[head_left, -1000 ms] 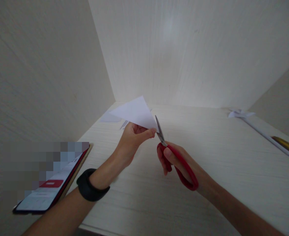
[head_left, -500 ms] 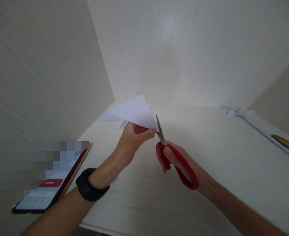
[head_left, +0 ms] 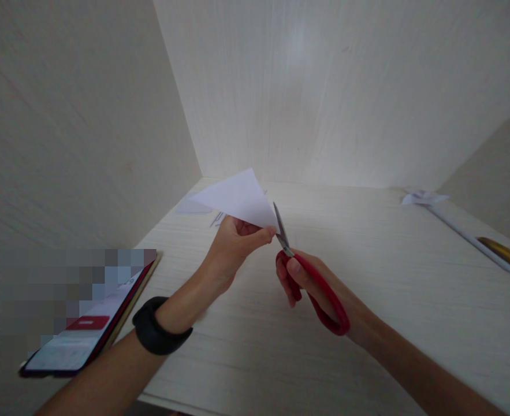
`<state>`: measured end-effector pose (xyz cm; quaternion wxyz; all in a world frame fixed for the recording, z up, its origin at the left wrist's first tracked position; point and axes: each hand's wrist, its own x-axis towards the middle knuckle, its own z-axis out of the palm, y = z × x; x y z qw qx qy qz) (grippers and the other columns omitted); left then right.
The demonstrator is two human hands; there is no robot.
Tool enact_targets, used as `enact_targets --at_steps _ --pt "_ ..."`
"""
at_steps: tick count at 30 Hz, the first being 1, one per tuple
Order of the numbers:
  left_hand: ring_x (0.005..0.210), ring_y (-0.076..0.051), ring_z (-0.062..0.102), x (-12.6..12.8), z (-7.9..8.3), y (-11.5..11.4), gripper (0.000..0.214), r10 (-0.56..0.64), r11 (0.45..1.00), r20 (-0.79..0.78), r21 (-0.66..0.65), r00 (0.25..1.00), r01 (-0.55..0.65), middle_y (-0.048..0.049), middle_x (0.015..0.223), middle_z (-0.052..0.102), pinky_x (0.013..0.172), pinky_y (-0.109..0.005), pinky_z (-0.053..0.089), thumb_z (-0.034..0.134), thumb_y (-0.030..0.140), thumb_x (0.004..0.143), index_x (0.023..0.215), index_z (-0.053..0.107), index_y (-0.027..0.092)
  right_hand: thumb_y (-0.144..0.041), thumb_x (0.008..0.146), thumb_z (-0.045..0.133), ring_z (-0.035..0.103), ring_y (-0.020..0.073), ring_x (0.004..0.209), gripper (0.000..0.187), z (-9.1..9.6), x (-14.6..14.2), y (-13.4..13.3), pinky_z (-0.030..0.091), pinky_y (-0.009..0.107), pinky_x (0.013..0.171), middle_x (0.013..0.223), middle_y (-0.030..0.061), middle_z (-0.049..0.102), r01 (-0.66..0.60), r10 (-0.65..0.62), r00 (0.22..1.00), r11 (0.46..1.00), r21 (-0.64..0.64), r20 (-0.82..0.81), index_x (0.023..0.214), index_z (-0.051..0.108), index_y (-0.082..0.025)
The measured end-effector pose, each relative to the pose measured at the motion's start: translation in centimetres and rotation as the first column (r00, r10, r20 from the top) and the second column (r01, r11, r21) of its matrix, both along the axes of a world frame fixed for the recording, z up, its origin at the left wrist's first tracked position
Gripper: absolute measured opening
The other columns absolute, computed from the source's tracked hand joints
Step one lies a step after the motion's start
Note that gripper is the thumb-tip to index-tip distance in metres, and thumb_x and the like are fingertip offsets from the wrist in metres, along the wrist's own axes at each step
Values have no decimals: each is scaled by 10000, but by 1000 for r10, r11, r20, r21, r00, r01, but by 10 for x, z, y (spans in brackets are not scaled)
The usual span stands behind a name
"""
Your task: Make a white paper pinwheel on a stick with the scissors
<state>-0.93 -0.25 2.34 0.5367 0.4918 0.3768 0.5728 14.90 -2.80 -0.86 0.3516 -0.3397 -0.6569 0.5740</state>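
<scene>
My left hand [head_left: 233, 245] pinches the lower corner of a folded white paper triangle [head_left: 237, 198], held up above the pale wooden table [head_left: 367, 277]. A black band sits on that wrist. My right hand [head_left: 313, 286] grips red-handled scissors [head_left: 313, 283], fingers through the loops. The short metal blades point up and touch the paper's right corner, just beside my left thumb.
A phone [head_left: 85, 329] with a lit screen leans at the table's left edge against the side wall. Small white paper scraps [head_left: 194, 207] lie behind the triangle. At the far right lie a white paper piece [head_left: 423, 198], a white rod [head_left: 466, 234] and a gold-coloured stick [head_left: 506, 254]. Pale walls close in on three sides.
Almost nothing differs: both hands, the paper and the scissors stay in the same place, with only a slight shift of the view.
</scene>
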Motion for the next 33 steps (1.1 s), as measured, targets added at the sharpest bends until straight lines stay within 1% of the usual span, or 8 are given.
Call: enact_targets --at_steps 8,13,17,21,25,29,33 --pt "642 -110 576 -1 -2 1 180 -9 1000 11 1 1000 9 3 741 681 618 -234 454 773 186 606 757 678 160 -715 832 395 464 88 519 547 -2 0 1 399 238 517 623 -18 478 -10 9 1000 1000 27 22 708 458 -186" --pt "639 -119 577 0 0 0 187 -1 1000 3 6 1000 1 -1 731 683 625 -247 455 780 193 596 751 682 159 -740 811 396 459 90 506 561 -1 0 1 396 234 501 604 -23 465 -2 1 1000 1000 25 26 698 446 -193" --pt "646 -124 578 0 1 0 176 -7 1000 8 -10 1000 7 -5 727 681 636 -252 457 771 188 602 750 683 150 -724 824 397 444 84 482 552 -1 0 1 387 231 487 578 -24 466 10 -12 999 999 36 43 681 447 -193" --pt "679 -128 588 0 2 0 204 -18 1000 26 -15 999 19 -11 748 685 652 -250 461 766 182 607 790 685 143 -717 826 406 432 82 463 546 -1 0 1 378 229 473 553 -27 465 26 -28 999 999 37 46 681 454 -193" --pt "656 -120 575 0 2 -1 186 -21 1000 21 -15 1000 21 -10 745 681 636 -245 452 763 177 604 770 685 145 -722 820 410 431 84 455 547 0 -1 1 378 233 471 539 -30 465 37 -39 997 999 37 62 684 453 -194" --pt "679 -131 583 0 2 -1 203 -30 1000 26 -3 999 30 -11 759 680 649 -253 456 758 183 610 797 684 150 -728 818 404 439 88 456 551 2 -1 1 373 235 471 523 -32 459 42 -46 996 998 40 81 684 451 -196" --pt "662 -127 568 0 1 -1 176 -41 999 21 -9 999 41 -4 721 655 644 -255 452 750 189 623 771 666 144 -733 813 408 438 86 461 557 1 0 1 368 234 472 541 -29 463 28 -30 998 999 32 63 696 459 -191"
